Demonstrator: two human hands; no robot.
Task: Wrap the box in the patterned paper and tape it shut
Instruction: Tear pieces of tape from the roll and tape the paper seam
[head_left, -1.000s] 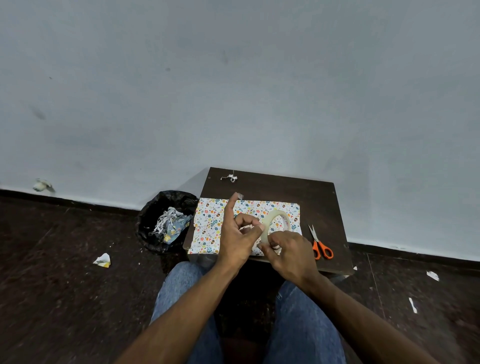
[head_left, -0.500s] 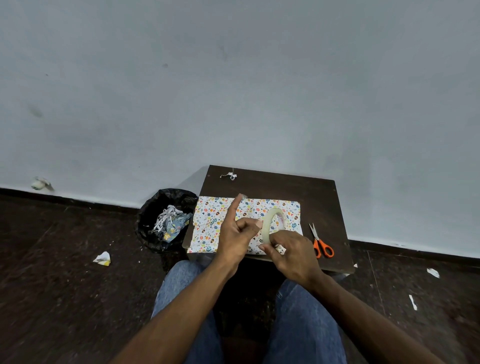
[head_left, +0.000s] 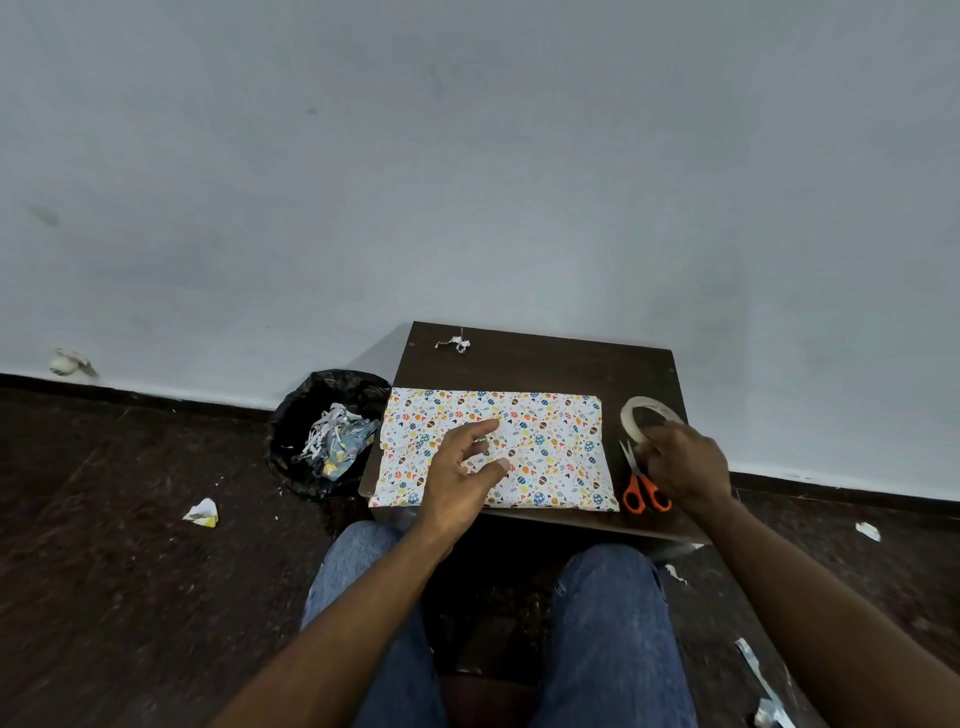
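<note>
Item: box wrapped in patterned paper (head_left: 545, 447), flat and rectangular, laid lengthwise on the near half of a small dark table (head_left: 545, 364). The paper is white, printed with small egg-like shapes and hearts in orange, blue, yellow and red; creases and a fold line are seen across its top face. Its left edge overhangs the table beside a black bin (head_left: 311, 410) filled with paper scraps.

Left hand (head_left: 462, 478): held over the box top, fingers loosely spread, nothing gripped; contact with the paper cannot be told.

Right hand (head_left: 685, 467): fingers curled on a roll of tape (head_left: 636, 410) at the table's right side, beyond orange-handled scissors (head_left: 641, 488) lying just beside the box.
</note>
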